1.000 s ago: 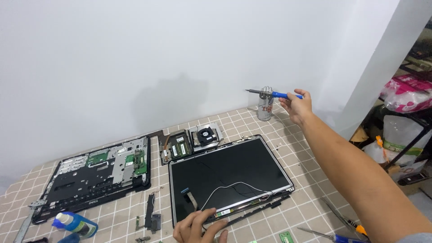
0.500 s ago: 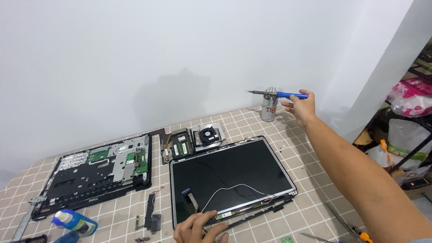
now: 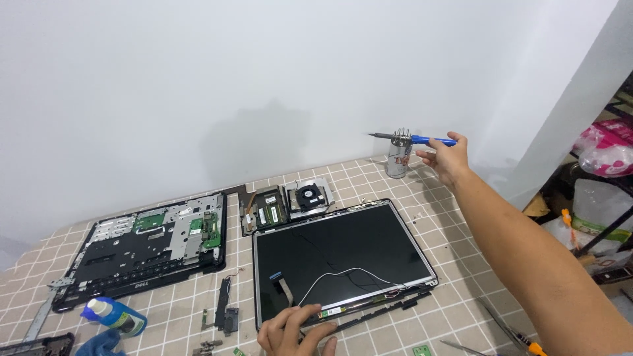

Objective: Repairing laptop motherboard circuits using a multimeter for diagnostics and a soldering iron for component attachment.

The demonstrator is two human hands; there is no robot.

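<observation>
My right hand reaches to the far right of the table and touches the blue handle of a soldering iron that lies across a small metal can stand by the wall. Its fingers are loose around the handle end. My left hand rests with bent fingers on the near edge of a bare laptop screen panel, which lies flat with thin white and black wires across it. A black bezel strip lies along the panel's front edge.
An opened laptop base with its boards showing lies at the left. A small fan and memory boards sit behind the panel. A blue-capped bottle stands at near left, small brackets beside it, tools at near right, bags far right.
The view has shifted slightly. My right hand stays at the soldering iron's handle on the can, fingers loosening. My left hand has stayed on the panel's near edge.
</observation>
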